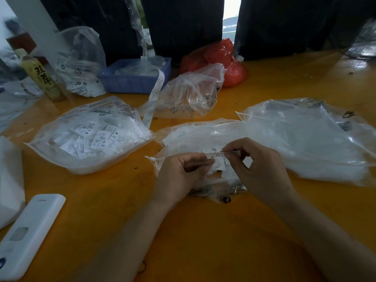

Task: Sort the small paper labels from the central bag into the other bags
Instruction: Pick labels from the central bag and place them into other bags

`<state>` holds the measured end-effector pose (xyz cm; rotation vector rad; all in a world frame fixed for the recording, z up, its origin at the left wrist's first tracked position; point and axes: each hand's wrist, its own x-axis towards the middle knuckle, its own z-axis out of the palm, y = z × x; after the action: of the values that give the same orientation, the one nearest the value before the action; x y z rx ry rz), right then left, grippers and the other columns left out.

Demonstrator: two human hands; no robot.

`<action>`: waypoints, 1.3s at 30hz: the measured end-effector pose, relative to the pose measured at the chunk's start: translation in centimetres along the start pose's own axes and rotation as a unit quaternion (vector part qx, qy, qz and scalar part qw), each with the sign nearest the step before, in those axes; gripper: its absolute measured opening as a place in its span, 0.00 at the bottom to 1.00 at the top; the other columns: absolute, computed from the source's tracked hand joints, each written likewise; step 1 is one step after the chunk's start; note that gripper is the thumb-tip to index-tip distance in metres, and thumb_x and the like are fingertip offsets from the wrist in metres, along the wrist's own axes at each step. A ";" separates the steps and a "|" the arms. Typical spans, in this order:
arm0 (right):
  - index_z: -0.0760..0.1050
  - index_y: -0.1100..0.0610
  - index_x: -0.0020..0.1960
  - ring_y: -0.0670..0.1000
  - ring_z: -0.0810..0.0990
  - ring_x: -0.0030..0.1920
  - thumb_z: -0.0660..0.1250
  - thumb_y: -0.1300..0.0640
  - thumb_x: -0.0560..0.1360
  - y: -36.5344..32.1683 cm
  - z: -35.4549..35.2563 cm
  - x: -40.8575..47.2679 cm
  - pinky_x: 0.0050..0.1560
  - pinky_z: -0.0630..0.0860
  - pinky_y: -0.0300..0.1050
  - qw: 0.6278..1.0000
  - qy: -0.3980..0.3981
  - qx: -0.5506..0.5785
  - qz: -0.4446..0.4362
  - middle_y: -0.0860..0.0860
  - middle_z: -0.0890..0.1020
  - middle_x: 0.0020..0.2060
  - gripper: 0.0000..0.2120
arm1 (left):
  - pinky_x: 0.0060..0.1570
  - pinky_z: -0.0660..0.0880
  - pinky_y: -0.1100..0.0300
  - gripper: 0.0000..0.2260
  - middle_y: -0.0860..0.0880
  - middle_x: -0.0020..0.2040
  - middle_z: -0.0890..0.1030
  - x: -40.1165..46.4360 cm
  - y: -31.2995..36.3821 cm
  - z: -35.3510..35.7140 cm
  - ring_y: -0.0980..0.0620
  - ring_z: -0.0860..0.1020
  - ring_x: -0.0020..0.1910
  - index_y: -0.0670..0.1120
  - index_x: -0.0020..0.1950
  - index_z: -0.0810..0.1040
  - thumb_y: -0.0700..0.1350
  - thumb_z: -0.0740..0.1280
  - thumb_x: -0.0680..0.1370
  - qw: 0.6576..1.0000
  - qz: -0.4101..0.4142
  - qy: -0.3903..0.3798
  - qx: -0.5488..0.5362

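We see both hands over the central bag [203,137] on the orange table [203,231]. The left hand [179,176] and the right hand [262,167] each pinch an end of one small paper label [220,154] between thumb and fingertips — it is stretched flat between them, just above the bag's open mouth, where more loose labels [218,166] lie. To the left sits a bag [87,135] full of printed labels; to the right a larger clear bag [305,139], its contents too blurred to tell. Behind stand another clear bag [191,92], a blue tray [134,78], a red bag [219,60] and a bottle [40,76] — a white case [28,235] lies near left.
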<state>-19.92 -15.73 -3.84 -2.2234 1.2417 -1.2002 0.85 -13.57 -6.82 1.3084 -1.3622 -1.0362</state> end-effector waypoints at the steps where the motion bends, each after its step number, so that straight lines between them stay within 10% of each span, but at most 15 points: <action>1: 0.82 0.55 0.54 0.39 0.79 0.43 0.72 0.64 0.78 0.0 0.0 0.0 0.49 0.75 0.26 1.000 -0.004 -0.008 -0.002 0.43 0.81 0.44 0.08 | 0.52 0.84 0.59 0.09 0.57 0.52 0.89 0.0 0.0 0.0 0.57 0.87 0.54 0.55 0.56 0.86 0.45 0.77 0.77 1.000 0.003 0.002 0.008; 18: 0.74 0.46 0.66 0.37 0.80 0.44 0.71 0.53 0.78 0.4 0.3 0.1 0.43 0.71 0.21 0.997 -0.047 -0.003 0.065 0.41 0.80 0.48 0.17 | 0.45 0.81 0.67 0.08 0.60 0.51 0.88 -0.2 1.2 0.1 0.60 0.87 0.51 0.58 0.55 0.86 0.47 0.77 0.78 1.000 -0.002 0.002 0.013; 27: 0.74 0.37 0.52 0.39 0.84 0.44 0.67 0.45 0.79 -0.6 0.7 -0.2 0.41 0.82 0.39 0.985 -0.086 0.089 0.117 0.40 0.84 0.42 0.03 | 0.32 0.82 0.63 0.07 0.56 0.48 0.89 -0.5 1.9 0.2 0.54 0.88 0.45 0.65 0.48 0.88 0.53 0.78 0.73 0.998 -0.036 0.028 -0.042; 30: 0.76 0.39 0.55 0.40 0.84 0.44 0.63 0.31 0.72 -0.7 0.8 -0.3 0.43 0.83 0.42 0.983 -0.105 0.096 0.112 0.41 0.85 0.42 0.17 | 0.28 0.79 0.64 0.06 0.53 0.47 0.89 -0.5 2.0 0.1 0.53 0.88 0.41 0.61 0.49 0.88 0.52 0.77 0.73 0.997 -0.037 0.036 -0.059; 35: 0.78 0.40 0.47 0.39 0.83 0.43 0.74 0.54 0.76 -0.1 1.0 -0.2 0.45 0.81 0.37 0.989 -0.054 0.083 0.106 0.40 0.84 0.40 0.09 | 0.36 0.81 0.64 0.11 0.54 0.48 0.89 -0.4 1.7 0.1 0.55 0.88 0.45 0.58 0.53 0.88 0.54 0.78 0.72 0.997 -0.043 0.024 -0.056; 39: 0.79 0.39 0.48 0.40 0.84 0.43 0.73 0.53 0.77 0.2 0.5 0.1 0.44 0.81 0.33 0.979 0.012 0.140 0.145 0.35 0.84 0.42 0.08 | 0.44 0.81 0.65 0.16 0.56 0.50 0.88 -0.2 1.5 0.0 0.56 0.87 0.48 0.56 0.56 0.87 0.52 0.79 0.69 0.997 -0.035 0.029 -0.062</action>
<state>-19.60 -16.00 -4.25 -1.7628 1.2648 -1.2032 0.59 -13.23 -5.32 1.2921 -1.1970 -1.1046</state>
